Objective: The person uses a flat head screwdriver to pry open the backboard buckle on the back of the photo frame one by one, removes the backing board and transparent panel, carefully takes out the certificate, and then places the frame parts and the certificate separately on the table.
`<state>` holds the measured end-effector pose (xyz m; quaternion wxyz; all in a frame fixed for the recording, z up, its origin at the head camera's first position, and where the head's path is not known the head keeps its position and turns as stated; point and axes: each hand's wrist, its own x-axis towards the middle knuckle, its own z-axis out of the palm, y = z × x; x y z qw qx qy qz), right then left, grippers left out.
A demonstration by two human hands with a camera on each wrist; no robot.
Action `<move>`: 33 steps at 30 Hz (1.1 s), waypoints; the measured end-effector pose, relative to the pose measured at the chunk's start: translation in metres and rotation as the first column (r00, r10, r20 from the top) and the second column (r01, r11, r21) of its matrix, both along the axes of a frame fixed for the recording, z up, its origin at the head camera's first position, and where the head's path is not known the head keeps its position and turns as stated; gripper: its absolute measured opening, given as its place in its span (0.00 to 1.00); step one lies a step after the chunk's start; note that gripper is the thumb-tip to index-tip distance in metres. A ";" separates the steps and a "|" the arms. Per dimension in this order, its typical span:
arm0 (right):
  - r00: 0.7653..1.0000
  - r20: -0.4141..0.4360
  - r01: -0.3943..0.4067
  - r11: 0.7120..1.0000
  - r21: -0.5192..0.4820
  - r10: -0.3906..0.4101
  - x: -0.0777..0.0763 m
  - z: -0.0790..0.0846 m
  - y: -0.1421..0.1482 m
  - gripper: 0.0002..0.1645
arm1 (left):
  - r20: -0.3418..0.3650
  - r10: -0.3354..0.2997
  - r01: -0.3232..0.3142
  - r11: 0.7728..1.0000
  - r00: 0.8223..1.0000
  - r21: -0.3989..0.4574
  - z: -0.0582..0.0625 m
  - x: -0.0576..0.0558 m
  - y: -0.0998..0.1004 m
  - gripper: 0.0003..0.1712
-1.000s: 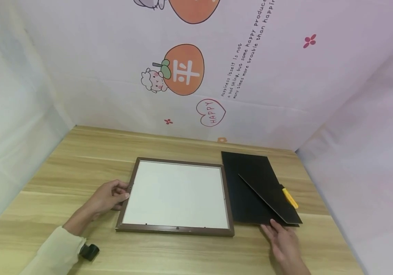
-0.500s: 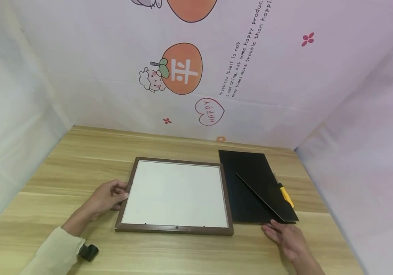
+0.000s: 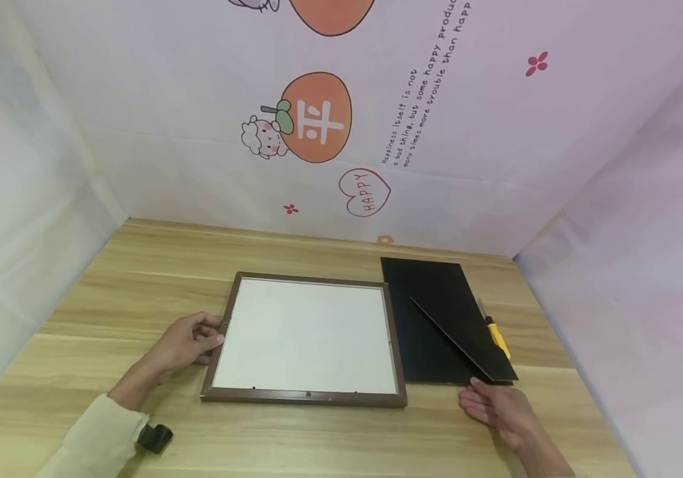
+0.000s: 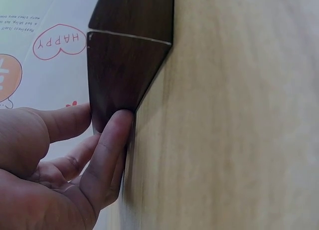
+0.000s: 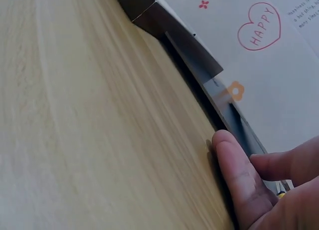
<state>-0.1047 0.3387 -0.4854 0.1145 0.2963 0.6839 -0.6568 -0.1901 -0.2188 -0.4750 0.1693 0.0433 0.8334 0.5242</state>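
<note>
A brown picture frame (image 3: 399, 352) with a white panel (image 3: 308, 335) inside it lies flat on the wooden table. My left hand (image 3: 188, 342) grips its left side; in the left wrist view, the thumb (image 4: 70, 121) is on one face and a finger (image 4: 112, 145) on the side. To the right, two black boards lie stacked askew, the upper board (image 3: 472, 332) turned across the lower board (image 3: 419, 348). At their near edge, my right hand (image 3: 499, 408) pinches the boards, its thumb (image 5: 279, 165) on top and a finger (image 5: 237, 165) along the edge.
Beside the boards' right edge lies a screwdriver (image 3: 498, 338) with a yellow handle. A printed white cloth (image 3: 210, 166) hangs behind the table and on both sides. A black wrist device (image 3: 154, 438) shows at my left cuff.
The black boards have shifted slightly left and away, showing the screwdriver's shaft. My right hand has turned and its fingers have curled more. My left hand keeps its hold on the picture frame.
</note>
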 end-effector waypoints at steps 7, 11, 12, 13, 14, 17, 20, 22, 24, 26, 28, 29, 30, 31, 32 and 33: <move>0.998 0.007 -0.060 0.998 0.028 0.060 0.002 0.003 0.003 0.14 | -0.003 -0.010 0.010 1.000 1.000 0.007 0.001 0.000 0.000 0.24; 0.998 0.015 -0.061 0.998 0.035 0.060 0.003 0.003 0.002 0.16 | -0.003 -0.007 0.007 1.000 1.000 0.009 0.000 0.000 -0.001 0.24; 0.999 0.015 -0.053 0.998 0.032 0.052 0.003 0.003 0.002 0.16 | -0.003 -0.007 0.007 1.000 1.000 0.010 0.001 0.000 -0.001 0.24; 0.999 0.012 -0.045 0.999 0.027 0.044 0.003 0.003 0.002 0.16 | -0.003 -0.006 0.006 1.000 1.000 0.009 0.001 0.001 -0.002 0.24; 0.999 0.007 -0.042 0.999 0.017 0.042 0.003 0.003 0.002 0.16 | -0.002 -0.005 0.005 1.000 1.000 0.010 0.001 0.001 -0.002 0.24; 0.999 -0.008 -0.040 0.999 -0.015 0.040 0.003 0.002 0.002 0.16 | -0.002 -0.003 0.003 1.000 1.000 0.012 0.000 0.001 -0.002 0.24; 0.999 -0.016 -0.037 0.998 -0.043 0.037 0.002 0.003 -0.001 0.14 | 0.000 0.002 -0.002 1.000 1.000 0.012 -0.001 0.001 -0.002 0.24; 0.999 -0.020 -0.042 0.998 -0.055 0.041 0.001 0.004 -0.004 0.14 | -0.003 0.000 0.000 1.000 1.000 0.011 -0.002 0.000 -0.001 0.24; 0.999 -0.018 -0.032 0.998 -0.049 0.031 0.000 0.006 -0.008 0.14 | -0.007 -0.001 0.001 1.000 1.000 0.008 -0.002 0.000 -0.001 0.24; 0.998 -0.028 -0.060 0.997 -0.047 0.059 -0.001 0.008 -0.011 0.17 | -0.010 0.003 -0.003 1.000 1.000 0.004 -0.002 0.000 -0.001 0.24; 0.997 -0.034 -0.077 0.996 -0.043 0.076 -0.003 0.012 -0.017 0.19 | -0.014 0.008 -0.008 1.000 1.000 0.000 -0.002 0.000 -0.001 0.24; 0.995 -0.039 -0.092 0.995 -0.046 0.090 -0.003 0.014 -0.019 0.21 | -0.017 0.008 -0.008 1.000 1.000 -0.002 -0.002 0.001 -0.001 0.24; 0.993 -0.047 -0.109 0.993 -0.050 0.107 -0.004 0.016 -0.022 0.22 | -0.020 0.009 -0.009 1.000 1.000 -0.004 -0.002 0.001 -0.001 0.24; 0.990 -0.059 -0.129 0.990 -0.053 0.126 -0.005 0.019 -0.026 0.22 | -0.022 0.011 -0.011 1.000 1.000 -0.006 -0.002 0.001 -0.001 0.25; 0.988 -0.068 -0.139 0.989 -0.052 0.135 -0.006 0.021 -0.030 0.23 | -0.025 0.013 -0.013 1.000 1.000 -0.008 -0.002 0.001 0.000 0.26; 0.986 -0.080 -0.154 0.987 -0.056 0.149 -0.007 0.024 -0.034 0.23 | -0.030 0.013 -0.014 1.000 0.999 -0.012 -0.002 0.001 0.000 0.26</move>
